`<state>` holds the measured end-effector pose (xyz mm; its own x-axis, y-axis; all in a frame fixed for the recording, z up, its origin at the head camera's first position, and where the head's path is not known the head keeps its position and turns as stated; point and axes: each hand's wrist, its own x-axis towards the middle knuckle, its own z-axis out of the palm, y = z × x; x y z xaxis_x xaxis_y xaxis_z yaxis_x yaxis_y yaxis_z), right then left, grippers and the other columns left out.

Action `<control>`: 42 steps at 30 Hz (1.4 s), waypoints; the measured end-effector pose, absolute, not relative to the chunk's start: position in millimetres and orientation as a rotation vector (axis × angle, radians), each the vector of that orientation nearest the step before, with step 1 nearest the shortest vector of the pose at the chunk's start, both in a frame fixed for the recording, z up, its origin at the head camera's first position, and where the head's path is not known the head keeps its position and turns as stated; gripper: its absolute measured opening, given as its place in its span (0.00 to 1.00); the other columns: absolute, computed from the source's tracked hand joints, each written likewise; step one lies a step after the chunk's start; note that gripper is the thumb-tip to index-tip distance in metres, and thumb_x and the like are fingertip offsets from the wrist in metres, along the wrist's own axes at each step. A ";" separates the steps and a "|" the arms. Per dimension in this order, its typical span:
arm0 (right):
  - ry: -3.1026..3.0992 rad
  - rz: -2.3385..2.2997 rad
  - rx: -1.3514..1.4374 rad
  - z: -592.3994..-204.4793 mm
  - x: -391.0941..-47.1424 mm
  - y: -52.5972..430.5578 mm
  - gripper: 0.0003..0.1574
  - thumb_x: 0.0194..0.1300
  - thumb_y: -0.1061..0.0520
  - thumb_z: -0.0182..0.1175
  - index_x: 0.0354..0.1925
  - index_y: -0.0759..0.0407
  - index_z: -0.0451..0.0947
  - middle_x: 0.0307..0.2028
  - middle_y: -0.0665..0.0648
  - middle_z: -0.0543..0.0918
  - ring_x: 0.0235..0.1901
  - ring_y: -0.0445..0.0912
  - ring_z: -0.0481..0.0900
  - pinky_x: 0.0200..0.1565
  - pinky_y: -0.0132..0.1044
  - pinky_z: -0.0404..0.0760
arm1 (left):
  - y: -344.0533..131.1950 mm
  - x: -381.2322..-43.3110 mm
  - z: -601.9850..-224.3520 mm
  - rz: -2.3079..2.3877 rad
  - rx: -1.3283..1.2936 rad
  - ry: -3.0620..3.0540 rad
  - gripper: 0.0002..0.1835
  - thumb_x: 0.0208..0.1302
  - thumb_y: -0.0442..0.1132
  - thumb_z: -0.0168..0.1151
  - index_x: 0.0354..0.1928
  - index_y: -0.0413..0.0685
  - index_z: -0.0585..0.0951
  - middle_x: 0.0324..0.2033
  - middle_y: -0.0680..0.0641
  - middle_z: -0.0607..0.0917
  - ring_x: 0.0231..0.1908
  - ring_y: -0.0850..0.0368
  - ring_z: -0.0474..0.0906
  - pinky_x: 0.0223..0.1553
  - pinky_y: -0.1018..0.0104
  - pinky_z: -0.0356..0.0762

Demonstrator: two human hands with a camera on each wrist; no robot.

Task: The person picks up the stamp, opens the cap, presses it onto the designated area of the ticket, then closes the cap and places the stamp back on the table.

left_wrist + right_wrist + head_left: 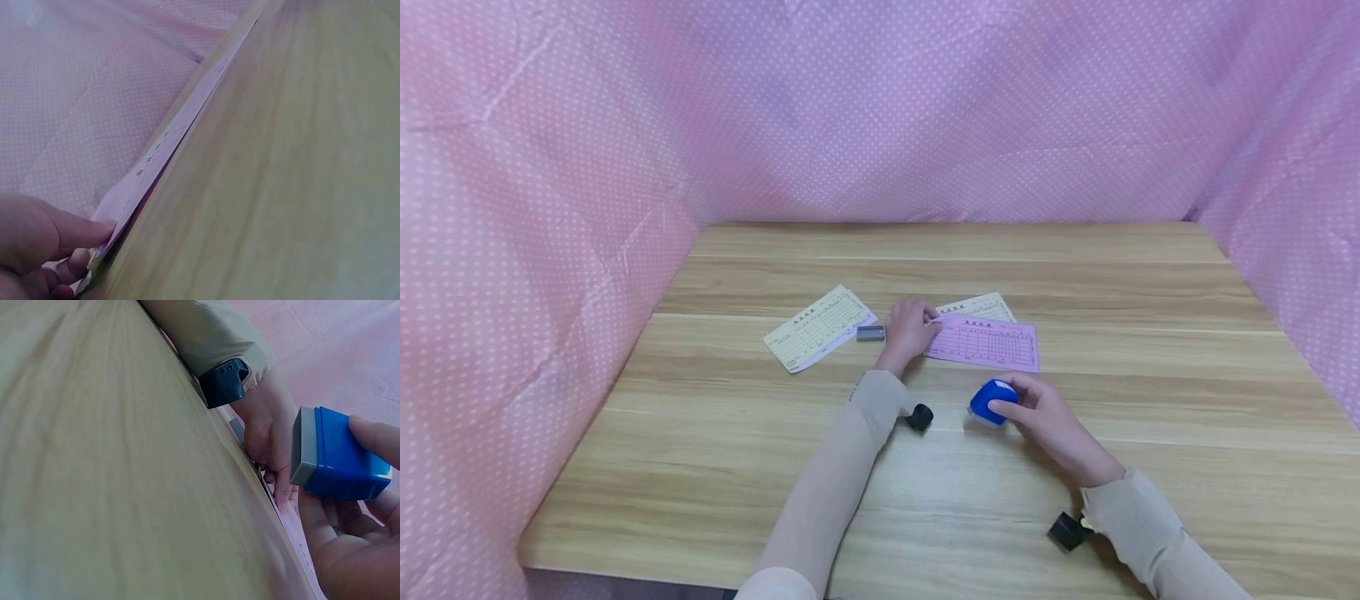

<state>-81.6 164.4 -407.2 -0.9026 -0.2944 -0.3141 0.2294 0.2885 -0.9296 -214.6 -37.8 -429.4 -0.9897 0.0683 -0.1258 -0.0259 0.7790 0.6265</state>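
Note:
My right hand (pixel 1048 412) grips a blue stamp (pixel 992 402) above the table, thumb on one side and fingers on the other. In the right wrist view the stamp (pixel 344 456) shows its grey rim turned to the left. Farther up the table, my left hand (pixel 912 327) pinches the left end of a pink printed form (pixel 988 343). The left wrist view shows the thumb (pixel 87 232) on top of this form (pixel 159 150), its end slightly raised, with fingers beneath. A pale yellow form (pixel 988 306) lies partly under the pink one.
Left of my left hand lies another pale yellow form (pixel 820 325), with a pinkish sheet showing beneath its edge. A small grey rectangular piece (pixel 870 333) sits between it and the hand. Pink dotted cloth (pixel 955 108) surrounds the wooden table (pixel 700 467).

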 end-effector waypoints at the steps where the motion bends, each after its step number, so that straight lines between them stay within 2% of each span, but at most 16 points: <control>1: 2.136 -1.648 -0.056 -407.3 -81.4 164.5 0.29 0.68 0.50 0.60 0.60 0.66 0.69 0.56 0.64 0.75 0.49 0.42 0.77 0.51 0.29 0.77 | -37.8 -214.5 -429.8 1.000 0.039 2.834 0.09 0.64 0.43 0.64 0.44 0.51 0.80 0.46 0.50 0.80 0.54 0.52 0.68 0.59 0.57 0.64; 6: 2.135 -1.639 -0.053 -406.9 -81.0 164.7 0.30 0.68 0.49 0.59 0.60 0.66 0.68 0.59 0.65 0.73 0.50 0.44 0.76 0.52 0.29 0.77 | -38.2 -214.1 -430.3 1.036 0.055 2.833 0.07 0.63 0.42 0.65 0.41 0.53 0.79 0.45 0.51 0.80 0.56 0.52 0.69 0.59 0.56 0.63; 10: 2.130 -1.637 -0.053 -406.1 -81.3 164.2 0.31 0.68 0.49 0.59 0.61 0.66 0.68 0.59 0.65 0.72 0.51 0.45 0.75 0.53 0.29 0.77 | -38.6 -213.7 -429.0 1.082 0.048 2.818 0.06 0.63 0.41 0.65 0.39 0.53 0.78 0.42 0.52 0.82 0.52 0.53 0.72 0.56 0.56 0.62; 17: 2.134 -1.633 -0.034 -404.5 -81.6 164.1 0.32 0.68 0.48 0.60 0.61 0.66 0.67 0.59 0.65 0.74 0.51 0.43 0.76 0.53 0.29 0.77 | -39.4 -213.2 -427.5 1.131 0.040 2.779 0.09 0.65 0.42 0.64 0.45 0.52 0.79 0.40 0.51 0.84 0.45 0.54 0.77 0.55 0.57 0.61; 35: 2.118 -1.677 -0.067 -402.4 -80.8 163.1 0.31 0.69 0.51 0.59 0.62 0.68 0.66 0.58 0.66 0.72 0.49 0.42 0.75 0.51 0.27 0.77 | -39.1 -213.2 -424.6 1.376 -0.051 2.802 0.12 0.66 0.48 0.62 0.44 0.51 0.84 0.40 0.50 0.88 0.45 0.53 0.81 0.58 0.54 0.62; 38: 2.125 -1.671 -0.071 -402.6 -80.7 163.4 0.31 0.69 0.51 0.59 0.61 0.68 0.67 0.58 0.66 0.72 0.48 0.41 0.76 0.51 0.27 0.77 | -39.6 -213.9 -425.2 1.458 -0.075 2.776 0.12 0.65 0.47 0.62 0.44 0.48 0.84 0.40 0.49 0.87 0.43 0.53 0.82 0.55 0.57 0.69; 42: 2.146 -1.652 -0.074 -404.2 -80.9 164.0 0.30 0.69 0.50 0.59 0.61 0.67 0.67 0.59 0.66 0.72 0.49 0.42 0.75 0.51 0.28 0.77 | -39.9 -214.3 -424.8 1.549 -0.105 2.728 0.12 0.66 0.45 0.61 0.44 0.47 0.83 0.38 0.48 0.86 0.39 0.54 0.79 0.43 0.64 0.75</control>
<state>-80.9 164.0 -404.2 -0.9066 -0.2966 -0.3001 0.2142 0.2893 -0.9330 -214.3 -39.9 -424.8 -0.9978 -0.0568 -0.0351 -0.0593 0.5106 0.8578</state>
